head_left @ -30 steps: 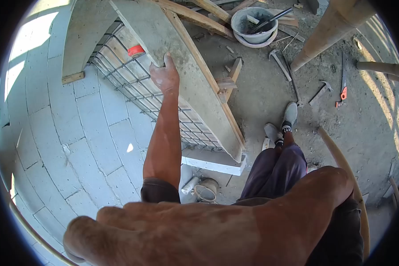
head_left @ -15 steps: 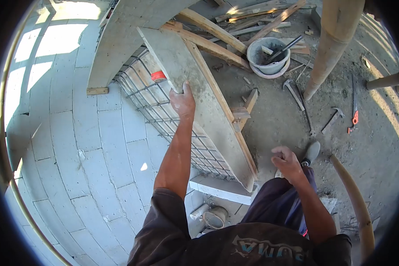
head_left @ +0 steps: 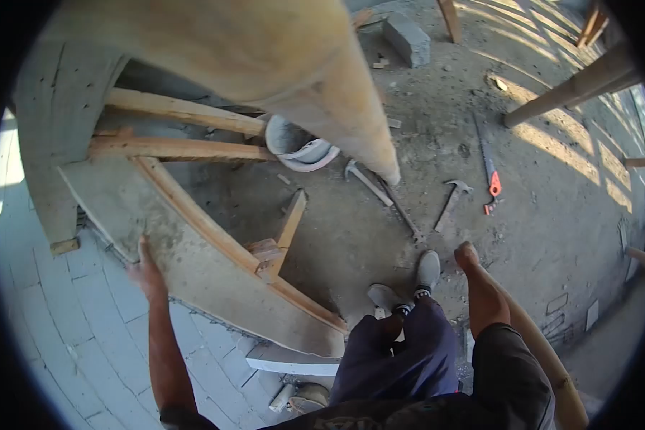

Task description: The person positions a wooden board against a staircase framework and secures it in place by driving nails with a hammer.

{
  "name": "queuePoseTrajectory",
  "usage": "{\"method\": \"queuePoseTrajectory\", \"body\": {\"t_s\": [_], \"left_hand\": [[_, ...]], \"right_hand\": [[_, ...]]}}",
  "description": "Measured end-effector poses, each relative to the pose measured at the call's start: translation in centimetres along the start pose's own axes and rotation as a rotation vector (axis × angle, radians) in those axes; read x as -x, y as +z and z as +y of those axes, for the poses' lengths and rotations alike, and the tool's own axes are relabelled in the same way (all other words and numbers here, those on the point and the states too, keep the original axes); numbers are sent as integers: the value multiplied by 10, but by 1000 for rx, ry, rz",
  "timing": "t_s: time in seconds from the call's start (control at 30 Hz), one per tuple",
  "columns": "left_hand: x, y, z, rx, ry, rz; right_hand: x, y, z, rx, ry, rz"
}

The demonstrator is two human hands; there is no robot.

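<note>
Fingers on the left hand [head_left: 149, 277] grip the board [head_left: 218, 279] by its edge, tips hidden from me; right hand [head_left: 468, 256] looks curled, can't tell around what. Board's left of two hammers [head_left: 447, 208], one saw [head_left: 488, 161].

a board [head_left: 222, 294] slants across the left, blockwork [head_left: 97, 308] and the left hand [head_left: 149, 278] at its left edge; to its right, a bucket [head_left: 287, 136] stands partly behind a post [head_left: 365, 129], then hammer [head_left: 370, 186], bar [head_left: 403, 210], second hammer [head_left: 448, 208] and saw [head_left: 489, 163] lie rightward in order, beyond the shoes [head_left: 428, 271] and right hand [head_left: 467, 256]
</note>
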State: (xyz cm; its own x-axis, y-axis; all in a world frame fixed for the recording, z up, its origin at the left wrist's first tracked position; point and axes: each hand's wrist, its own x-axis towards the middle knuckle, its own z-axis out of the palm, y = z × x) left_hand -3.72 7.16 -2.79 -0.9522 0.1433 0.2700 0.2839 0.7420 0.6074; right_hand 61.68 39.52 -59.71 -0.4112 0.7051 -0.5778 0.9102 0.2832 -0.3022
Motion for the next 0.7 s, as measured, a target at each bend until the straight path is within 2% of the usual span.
{"method": "queuePoseTrajectory", "body": {"t_s": [0.03, 0.07, 0.1, 0.13, 0.17, 0.2, 0.27, 0.3, 0.33, 0.37, 0.4, 0.43, 0.47, 0.5, 0.53, 0.57, 0.7], "left_hand": [[-1, -3, 6, 47, -117, -63], [-5, -9, 15, -229, -298, -68], [-15, -11, -11, -133, -165, -48], [-25, -13, -35, -38, -31, -40], [-22, -16, -20, -162, -117, -82], [-19, -5, -10, -38, -163, -99], [4, 6, 11, 173, -202, -152], [10, 10, 22, 248, -176, -164], [-1, -7, 5, 90, -64, -233], [0, -14, 4, -177, -21, -167], [1, -19, 3, -444, 2, -95], [12, -7, 17, -370, 184, 4], [10, 1, 24, -163, 46, 59], [6, 1, 20, -97, 14, 64], [10, 4, 28, -20, -14, 47], [9, 7, 27, 66, -46, 16], [5, 6, 20, 192, -81, -7]], "right_hand": [[7, -62, -41, -189, 262, -42], [-2, -77, -47, -258, 345, -36], [-13, -87, -52, -249, 450, -24], [-25, -92, -48, -256, 410, -19], [-32, -94, -46, -264, 446, 63], [-43, -96, -46, -276, 462, 142], [-92, -37, 17, -133, 395, 208], [-113, -10, 57, -41, 163, 233], [-132, 16, 97, 73, -80, 275], [-148, 39, 135, 187, -304, 331], [-170, 45, 151, 15, -258, 499], [-195, 53, 168, -167, -239, 671], [-224, 75, 218, 133, -60, 439], [-255, 95, 260, 374, -280, 541], [-262, 85, 284, 261, -172, 494], [-258, 72, 274, 96, -71, 471], [-275, 71, 261, -177, 17, 450]]}}
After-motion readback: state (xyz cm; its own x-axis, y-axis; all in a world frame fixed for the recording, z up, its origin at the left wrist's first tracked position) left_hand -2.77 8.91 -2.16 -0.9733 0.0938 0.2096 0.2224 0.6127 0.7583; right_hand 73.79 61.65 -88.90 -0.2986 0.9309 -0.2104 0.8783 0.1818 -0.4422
